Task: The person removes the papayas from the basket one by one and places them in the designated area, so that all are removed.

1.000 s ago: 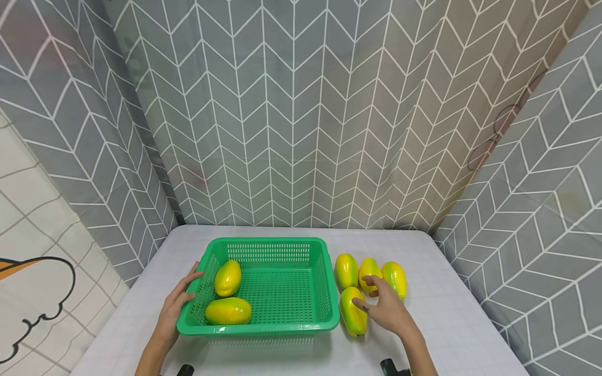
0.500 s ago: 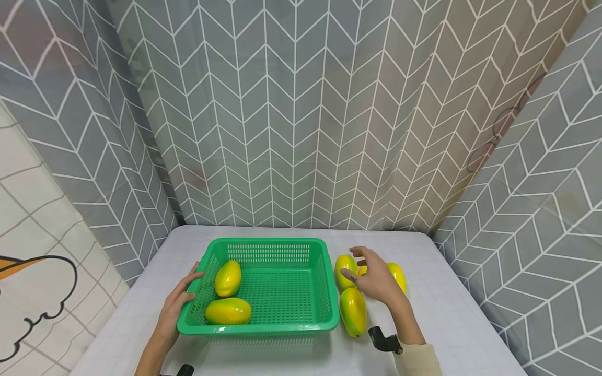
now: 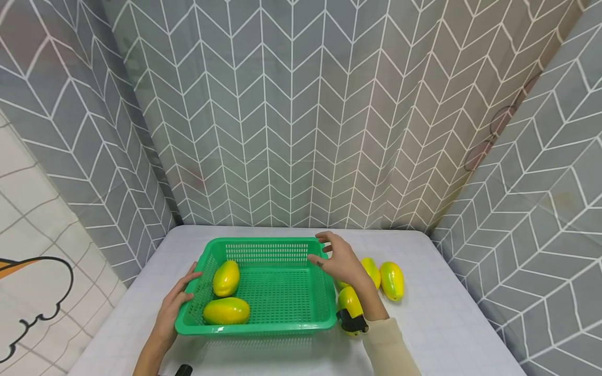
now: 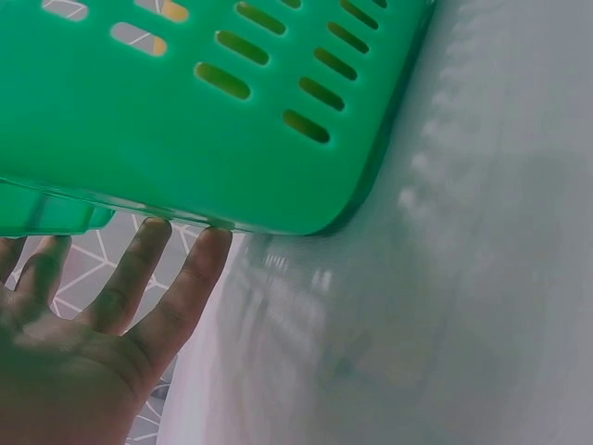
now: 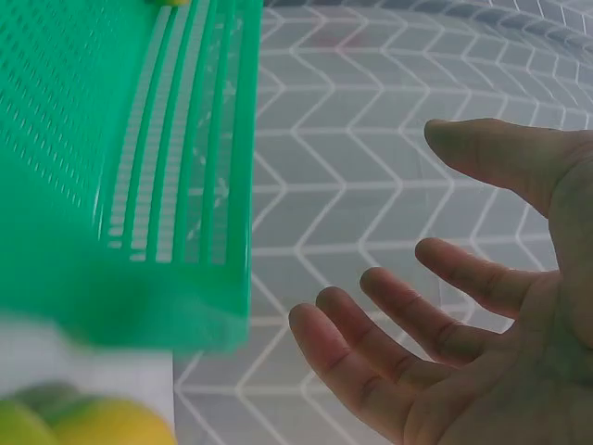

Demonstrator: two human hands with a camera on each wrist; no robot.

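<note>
A green plastic basket (image 3: 277, 328) stands on the table with two glossy yellow papayas inside, one (image 3: 226, 278) toward the back left and one (image 3: 227, 311) lying sideways at the front left. My left hand (image 3: 168, 309) rests against the basket's left side; in the left wrist view its straight fingers (image 4: 190, 287) touch the basket wall. Over the basket's back right corner hovers my right hand (image 3: 340, 260), fingers spread and holding nothing. In the right wrist view, that palm (image 5: 482, 371) faces the basket's slotted wall (image 5: 176, 185) with a gap between.
Several more yellow-green papayas lie right of the basket: one (image 3: 392, 281) is in full view, another (image 3: 371, 271) sits beside it, and others are partly behind my right arm. A black wrist mount (image 3: 350, 320) overlaps the front papaya (image 3: 348, 298). Patterned curtains (image 3: 291, 130) surround the table.
My right hand has moved from above the loose papayas left and back to the basket's far right corner, without a papaya. The left hand and basket have stayed in place.
</note>
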